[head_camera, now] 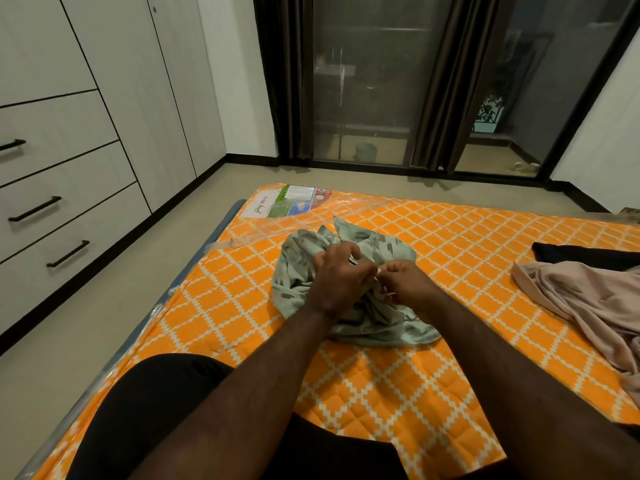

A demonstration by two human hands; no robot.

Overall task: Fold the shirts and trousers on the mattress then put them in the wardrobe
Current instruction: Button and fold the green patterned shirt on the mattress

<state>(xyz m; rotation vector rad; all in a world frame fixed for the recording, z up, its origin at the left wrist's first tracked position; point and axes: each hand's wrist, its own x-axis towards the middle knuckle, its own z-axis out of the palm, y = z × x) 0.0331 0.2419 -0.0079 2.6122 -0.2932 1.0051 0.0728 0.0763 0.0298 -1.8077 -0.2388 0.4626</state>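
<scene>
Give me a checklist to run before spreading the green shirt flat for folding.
1. Left hand grips the green patterned shirt: ok.
2. Right hand pinches the same shirt: ok.
3. Shirt flat enough to fold: not ok, it lies bunched.
4. Room on the mattress: ok, orange quilting shows all round the shirt.
5. Beige garment apart from the shirt: ok.
6. Wardrobe open: not ok, the visible drawers and doors are closed.
</scene>
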